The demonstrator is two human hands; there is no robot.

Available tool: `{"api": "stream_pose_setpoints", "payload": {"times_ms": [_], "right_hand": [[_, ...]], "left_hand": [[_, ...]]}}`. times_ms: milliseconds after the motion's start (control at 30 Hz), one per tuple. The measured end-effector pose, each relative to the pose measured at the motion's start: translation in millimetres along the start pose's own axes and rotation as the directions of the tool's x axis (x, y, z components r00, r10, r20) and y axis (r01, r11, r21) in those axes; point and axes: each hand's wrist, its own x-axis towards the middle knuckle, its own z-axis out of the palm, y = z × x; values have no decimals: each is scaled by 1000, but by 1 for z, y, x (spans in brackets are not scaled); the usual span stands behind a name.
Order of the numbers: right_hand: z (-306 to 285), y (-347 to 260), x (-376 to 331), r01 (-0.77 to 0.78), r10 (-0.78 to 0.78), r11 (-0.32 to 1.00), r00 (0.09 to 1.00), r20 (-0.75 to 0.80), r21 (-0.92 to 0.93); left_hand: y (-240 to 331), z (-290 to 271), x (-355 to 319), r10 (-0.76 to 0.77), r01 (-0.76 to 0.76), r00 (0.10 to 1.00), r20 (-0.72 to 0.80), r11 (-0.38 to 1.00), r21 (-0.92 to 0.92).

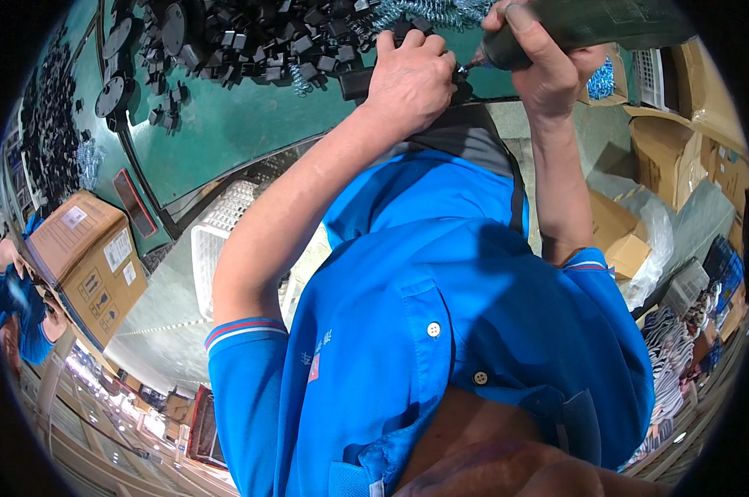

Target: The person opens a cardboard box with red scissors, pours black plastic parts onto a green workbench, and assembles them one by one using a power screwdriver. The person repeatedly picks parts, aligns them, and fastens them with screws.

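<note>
At the table's near edge my left hand (412,83) is closed over a black plastic part (356,84), whose block-shaped end sticks out on the left. Its other end is mostly covered by my fingers. My right hand (548,70) grips a dark green electric screwdriver (615,25) held almost level. The tool's tip points left and meets the part beside my left fingertips; whether a screw is there is too small to tell. Just beyond my left hand lies a heap of small black plastic pieces (300,50) on the green tabletop (217,132).
Silvery-blue coiled springs (432,12) lie at the far edge. Round black discs (115,97) stand at the left. A white plastic basket (213,240) is under the table. Cardboard boxes (664,157) are at the right. Another person's hand (8,257) touches a carton (101,273) at far left.
</note>
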Motion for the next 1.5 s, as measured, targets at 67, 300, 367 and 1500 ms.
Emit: {"api": "stream_pose_setpoints", "payload": {"times_ms": [67, 300, 367, 1500], "right_hand": [[1, 2, -2, 0, 0, 1000, 1000, -7, -12], [-5, 24, -26, -128, 133, 984, 991, 32, -123], [-24, 40, -15, -37, 28, 999, 930, 368, 18], [-129, 18, -4, -153, 68, 322, 988, -139, -934]], "left_hand": [[0, 0, 0, -6, 6, 1000, 3, 1000, -5], [-1, 4, -2, 6, -9, 997, -83, 999, -38], [0, 4, 0, 2, -6, 997, -82, 999, -48], [-89, -56, -326, -895, 814, 445, 43, 424, 397]]}}
